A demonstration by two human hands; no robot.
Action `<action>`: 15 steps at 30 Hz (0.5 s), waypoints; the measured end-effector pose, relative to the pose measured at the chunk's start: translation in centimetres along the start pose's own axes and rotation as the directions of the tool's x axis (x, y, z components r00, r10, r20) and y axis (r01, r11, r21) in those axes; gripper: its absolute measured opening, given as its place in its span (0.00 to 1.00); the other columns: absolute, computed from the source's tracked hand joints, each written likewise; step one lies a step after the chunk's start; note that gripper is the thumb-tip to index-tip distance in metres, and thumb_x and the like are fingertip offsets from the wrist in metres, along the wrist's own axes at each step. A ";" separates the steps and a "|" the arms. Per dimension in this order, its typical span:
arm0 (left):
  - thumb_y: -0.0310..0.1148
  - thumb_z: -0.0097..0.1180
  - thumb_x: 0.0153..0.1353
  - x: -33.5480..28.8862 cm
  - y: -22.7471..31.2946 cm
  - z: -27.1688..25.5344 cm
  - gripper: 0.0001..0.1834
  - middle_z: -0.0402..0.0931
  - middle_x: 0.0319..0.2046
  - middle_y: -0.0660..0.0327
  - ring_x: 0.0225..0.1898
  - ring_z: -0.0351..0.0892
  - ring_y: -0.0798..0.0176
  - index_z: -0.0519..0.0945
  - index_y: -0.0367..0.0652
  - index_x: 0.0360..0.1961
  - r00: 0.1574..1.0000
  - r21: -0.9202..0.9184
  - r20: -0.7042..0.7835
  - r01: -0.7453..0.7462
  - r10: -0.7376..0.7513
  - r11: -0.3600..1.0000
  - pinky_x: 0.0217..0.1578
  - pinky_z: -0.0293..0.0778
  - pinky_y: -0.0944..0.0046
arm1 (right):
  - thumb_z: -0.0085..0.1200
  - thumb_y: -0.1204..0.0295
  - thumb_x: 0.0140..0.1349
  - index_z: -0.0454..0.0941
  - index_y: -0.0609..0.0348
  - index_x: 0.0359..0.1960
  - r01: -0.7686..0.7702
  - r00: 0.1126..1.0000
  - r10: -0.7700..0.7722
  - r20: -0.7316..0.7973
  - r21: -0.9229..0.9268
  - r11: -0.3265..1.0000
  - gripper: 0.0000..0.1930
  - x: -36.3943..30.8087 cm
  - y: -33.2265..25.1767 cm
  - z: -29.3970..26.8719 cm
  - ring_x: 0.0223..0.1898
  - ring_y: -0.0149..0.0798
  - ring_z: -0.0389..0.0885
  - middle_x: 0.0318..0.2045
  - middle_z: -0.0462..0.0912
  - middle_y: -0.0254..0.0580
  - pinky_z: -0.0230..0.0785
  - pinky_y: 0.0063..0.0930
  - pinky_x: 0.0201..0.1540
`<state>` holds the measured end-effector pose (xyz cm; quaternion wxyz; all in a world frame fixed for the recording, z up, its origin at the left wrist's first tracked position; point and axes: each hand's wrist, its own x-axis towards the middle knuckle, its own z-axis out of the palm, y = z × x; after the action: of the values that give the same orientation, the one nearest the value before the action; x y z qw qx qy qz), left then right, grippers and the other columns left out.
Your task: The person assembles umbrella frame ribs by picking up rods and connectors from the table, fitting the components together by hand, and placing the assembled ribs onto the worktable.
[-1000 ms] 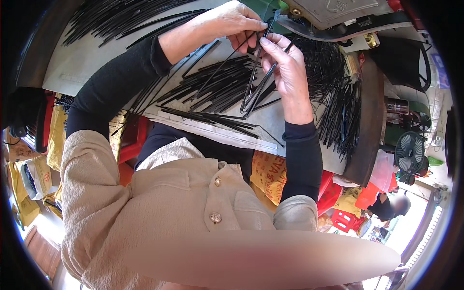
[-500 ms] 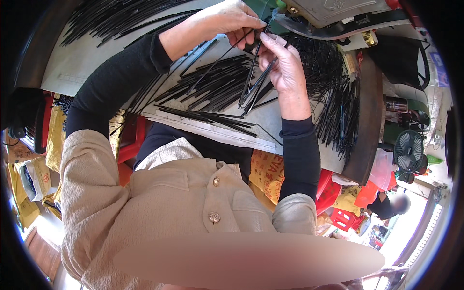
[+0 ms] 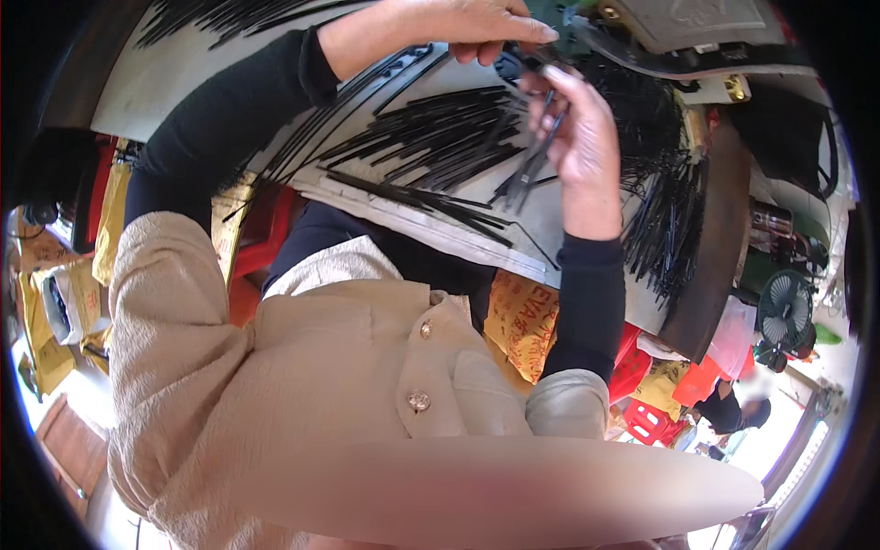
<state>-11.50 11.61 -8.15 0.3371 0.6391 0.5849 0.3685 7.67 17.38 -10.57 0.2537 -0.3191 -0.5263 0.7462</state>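
My right hand (image 3: 587,137) is closed around several thin black strips (image 3: 530,172), which hang down from its fingers and look blurred. Just left of it, beside the machine at the table's far edge, is my left hand (image 3: 484,26). Its fingers are curled and the index finger reaches toward the machine; whatever they pinch is hidden. Below my hands a spread of loose black strips (image 3: 440,137) lies on the table. A dark tangled heap of thin black pieces (image 3: 642,119) sits right of my right hand.
The grey machine (image 3: 687,23) stands at the far right, with a curved dark arm. More black strips lie at the far left (image 3: 220,18) and along the right edge (image 3: 665,234). The table's wooden edge (image 3: 710,247) curves on the right, near a small fan (image 3: 786,307).
The whole view has shifted slightly. A thin strip stretched between my hands no longer shows. My right hand has turned, and the strips in it have swung and blurred.
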 end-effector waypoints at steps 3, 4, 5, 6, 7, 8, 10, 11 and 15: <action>0.47 0.49 0.63 -1.7 -0.9 -1.9 0.23 0.71 0.10 0.64 0.10 0.69 0.72 0.80 0.36 0.24 0.996 0.088 -0.006 -0.091 0.092 0.992 0.12 0.64 0.70 | 0.55 0.66 0.57 0.73 0.61 0.38 0.010 0.998 -0.013 -0.069 -0.041 0.999 0.12 -1.1 -0.3 -1.8 0.18 0.25 0.70 0.23 0.78 0.40 0.57 0.15 0.17; 0.45 0.49 0.62 -1.9 -1.1 -2.4 0.22 0.72 0.10 0.64 0.10 0.69 0.71 0.80 0.36 0.23 0.998 0.125 0.056 0.010 -0.017 0.992 0.12 0.64 0.69 | 0.54 0.66 0.57 0.73 0.62 0.40 -0.017 0.994 0.010 -0.108 -0.064 0.998 0.14 -1.5 -0.6 -2.4 0.17 0.24 0.69 0.21 0.77 0.38 0.56 0.14 0.16; 0.44 0.50 0.61 -2.0 -0.8 -2.7 0.21 0.72 0.10 0.63 0.10 0.69 0.71 0.80 0.35 0.23 0.985 0.166 0.121 0.104 -0.125 0.981 0.13 0.65 0.69 | 0.54 0.64 0.57 0.73 0.62 0.43 -0.018 0.995 0.008 -0.099 -0.103 0.995 0.16 -2.0 -0.6 -3.5 0.15 0.22 0.67 0.21 0.76 0.35 0.54 0.12 0.16; 0.41 0.53 0.57 -2.2 -0.4 -3.0 0.18 0.74 0.12 0.57 0.13 0.73 0.62 0.80 0.35 0.22 0.975 0.255 0.160 0.113 -0.157 0.960 0.18 0.69 0.63 | 0.53 0.64 0.58 0.73 0.61 0.43 -0.040 0.990 0.022 -0.139 -0.133 0.990 0.16 -2.6 -0.8 -4.4 0.14 0.22 0.66 0.20 0.75 0.34 0.53 0.12 0.15; 0.41 0.53 0.57 -2.7 -1.3 -2.9 0.18 0.74 0.12 0.57 0.13 0.73 0.62 0.80 0.35 0.22 0.975 0.253 0.158 0.116 -0.159 0.961 0.18 0.69 0.63 | 0.53 0.64 0.58 0.73 0.61 0.44 -0.062 0.985 0.034 -0.171 -0.163 0.985 0.16 -3.1 -1.1 -5.2 0.13 0.21 0.65 0.20 0.74 0.33 0.52 0.12 0.14; 0.40 0.54 0.54 -3.3 -2.5 -2.6 0.16 0.75 0.15 0.54 0.17 0.75 0.57 0.80 0.36 0.22 0.994 0.413 0.108 -0.063 0.020 0.909 0.22 0.71 0.60 | 0.53 0.63 0.59 0.73 0.60 0.44 -0.060 0.984 0.028 -0.176 -0.183 0.981 0.17 -3.6 -1.4 -6.1 0.13 0.21 0.64 0.19 0.73 0.31 0.50 0.12 0.14; 0.37 0.55 0.47 -4.0 -3.0 -2.4 0.13 0.77 0.22 0.47 0.26 0.77 0.46 0.81 0.37 0.23 0.991 0.560 0.115 -0.121 0.068 0.819 0.30 0.73 0.54 | 0.54 0.64 0.58 0.74 0.60 0.42 -0.048 0.984 0.013 -0.179 -0.197 0.979 0.15 -4.3 -2.3 -8.0 0.13 0.20 0.62 0.19 0.73 0.30 0.50 0.11 0.14; 0.37 0.55 0.47 -4.2 -2.9 -2.2 0.13 0.77 0.22 0.47 0.26 0.77 0.46 0.81 0.37 0.23 0.989 0.550 0.125 -0.137 0.081 0.824 0.30 0.73 0.54 | 0.54 0.64 0.58 0.75 0.61 0.41 -0.039 0.982 -0.006 -0.187 -0.235 0.971 0.14 -4.8 -2.9 -9.1 0.13 0.20 0.62 0.19 0.73 0.30 0.50 0.11 0.14; 0.36 0.54 0.45 -4.2 -1.6 -1.6 0.11 0.77 0.21 0.48 0.26 0.78 0.48 0.82 0.38 0.24 0.992 0.611 0.125 -0.084 0.009 0.787 0.29 0.73 0.56 | 0.55 0.66 0.59 0.77 0.63 0.41 -0.049 0.930 -0.225 -0.290 -0.705 0.707 0.13 -6.1 -5.8 -12.7 0.17 0.19 0.65 0.21 0.75 0.30 0.52 0.13 0.18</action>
<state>-13.86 7.55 -9.04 0.1350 0.7483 0.6366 0.1288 21.44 22.72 -6.90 0.2402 -0.4946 -0.7297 0.4064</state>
